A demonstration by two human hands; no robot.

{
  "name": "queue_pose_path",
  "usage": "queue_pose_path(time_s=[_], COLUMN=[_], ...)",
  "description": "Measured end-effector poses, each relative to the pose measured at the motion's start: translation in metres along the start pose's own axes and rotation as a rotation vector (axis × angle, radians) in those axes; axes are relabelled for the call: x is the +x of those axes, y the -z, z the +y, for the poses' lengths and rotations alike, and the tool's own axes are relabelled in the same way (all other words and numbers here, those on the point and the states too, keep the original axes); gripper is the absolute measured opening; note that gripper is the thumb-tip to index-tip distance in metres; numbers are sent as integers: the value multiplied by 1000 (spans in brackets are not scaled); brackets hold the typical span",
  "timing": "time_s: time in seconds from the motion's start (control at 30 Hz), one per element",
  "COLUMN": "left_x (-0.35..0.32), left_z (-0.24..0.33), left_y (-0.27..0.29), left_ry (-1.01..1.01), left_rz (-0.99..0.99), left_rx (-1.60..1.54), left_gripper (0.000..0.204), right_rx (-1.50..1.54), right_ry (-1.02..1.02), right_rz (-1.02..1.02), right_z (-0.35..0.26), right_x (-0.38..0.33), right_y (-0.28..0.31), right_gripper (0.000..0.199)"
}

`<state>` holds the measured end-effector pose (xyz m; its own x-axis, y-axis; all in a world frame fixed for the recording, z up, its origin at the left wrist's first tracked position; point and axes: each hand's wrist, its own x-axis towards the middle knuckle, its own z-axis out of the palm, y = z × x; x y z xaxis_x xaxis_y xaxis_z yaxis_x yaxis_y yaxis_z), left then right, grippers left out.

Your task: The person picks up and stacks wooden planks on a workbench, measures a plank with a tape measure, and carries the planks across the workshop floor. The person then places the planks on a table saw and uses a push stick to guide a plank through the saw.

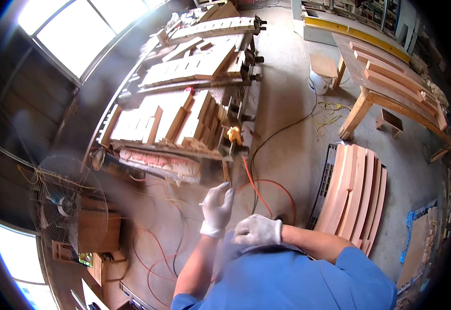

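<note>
My left hand (216,211), in a white work glove, is raised in front of my body with its fingers pointing up and the thumb a little apart. It holds nothing that I can see. Close beside it on the right, my right hand (257,230) wears the same kind of glove. Its fingers are curled in, and nothing sticks out of them. Neither hand touches wood. Ahead and to the left, the nearest stack of wooden boards (176,121) lies on a metal clamp rack (212,153). A yellow-orange tool or fitting (234,135) hangs at the rack's corner.
An orange hose (256,187) and dark cable cross the floor. Curved wooden pieces (350,191) lie stacked at right. Beyond them stands a wooden table (357,67) with long strips. A white bucket (319,82) is near its leg. At left are a caged fan (70,206) and brown box (99,231).
</note>
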<state>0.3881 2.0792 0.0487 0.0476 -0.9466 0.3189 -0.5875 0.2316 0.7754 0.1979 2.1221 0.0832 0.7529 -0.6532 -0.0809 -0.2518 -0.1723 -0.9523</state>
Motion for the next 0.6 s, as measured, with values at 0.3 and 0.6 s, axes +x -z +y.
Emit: queue_pose_path(time_s=[0.3,0.6], left_x=[167,456], left_z=[-75,-189], left_y=[37,56], left_ry=[-94,129], left_rz=[52,133], left_rx=[-1,125], left_gripper=[26,42], right_rx=[-278,-361], right_ry=[-699,-1298], right_rz=[391,166], right_z=[165,273], right_x=[-72,-157], right_y=[64,-5], right_gripper=[44,37])
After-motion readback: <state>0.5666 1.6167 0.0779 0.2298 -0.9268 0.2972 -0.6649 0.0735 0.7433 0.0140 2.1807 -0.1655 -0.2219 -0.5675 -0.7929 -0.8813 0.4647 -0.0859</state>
